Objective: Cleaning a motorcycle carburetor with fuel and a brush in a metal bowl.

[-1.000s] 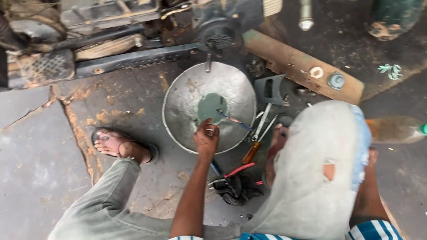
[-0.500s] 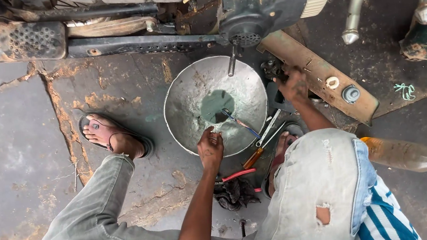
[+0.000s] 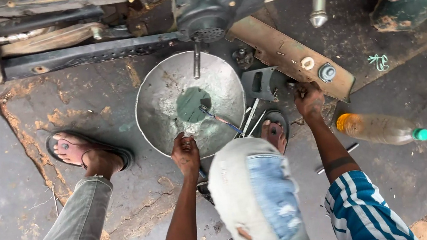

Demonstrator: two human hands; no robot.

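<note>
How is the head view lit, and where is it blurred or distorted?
Head view: soft, even daylight, faint shadows; dull sheen on the pan; left hand and right hand fairly sharp; knee close and slightly soft; wide-angle bending at edges.

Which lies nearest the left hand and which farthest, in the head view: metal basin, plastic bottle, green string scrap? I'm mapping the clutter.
1. Metal basin: the left hand rests at its near rim.
2. Plastic bottle: lying on the ground to the right, past the right hand.
3. Green string scrap: farthest, up and right, beyond the bottle.
</note>
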